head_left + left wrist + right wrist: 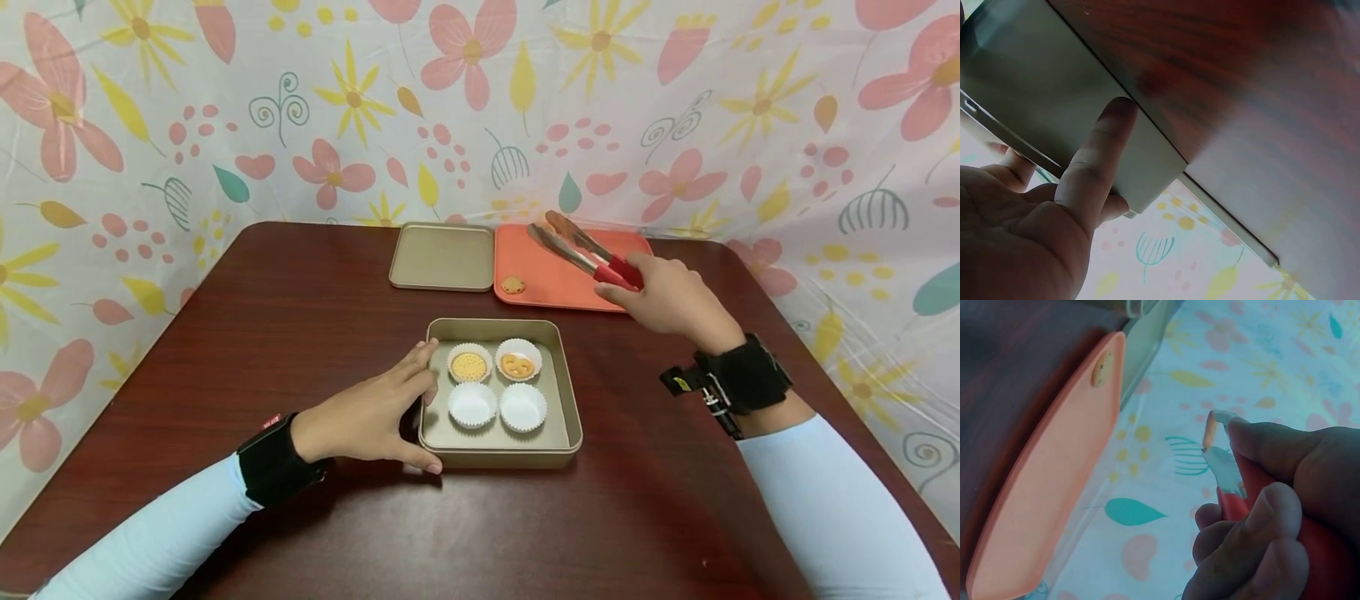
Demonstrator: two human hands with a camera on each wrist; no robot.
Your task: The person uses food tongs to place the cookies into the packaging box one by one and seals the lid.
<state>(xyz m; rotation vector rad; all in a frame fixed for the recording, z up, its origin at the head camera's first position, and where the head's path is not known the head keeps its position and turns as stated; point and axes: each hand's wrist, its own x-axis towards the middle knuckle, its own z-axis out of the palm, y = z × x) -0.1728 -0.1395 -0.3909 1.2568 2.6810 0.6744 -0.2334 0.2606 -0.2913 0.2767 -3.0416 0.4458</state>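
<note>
My right hand (667, 304) grips metal tongs (573, 250) by their red handles, above the orange tray (592, 296). The tong tips sit slightly apart, and one looks orange-brown. On the tray's near left corner lies a round cookie (513, 285) with dark dots. My left hand (375, 408) touches the left side of a gold square tin (502, 460), thumb at the near corner, fingers extended along the wall and rim. Inside stand white paper cups: one holds a yellow dotted cookie (469, 367), another a pretzel-shaped cookie (517, 366); the near paper cups (472, 406) are empty.
A flat gold lid or tray (442, 258) lies beside the orange tray at the back of the dark wooden table (300, 333). Behind the table hangs a flower-patterned cloth (465, 125), which also runs along both sides.
</note>
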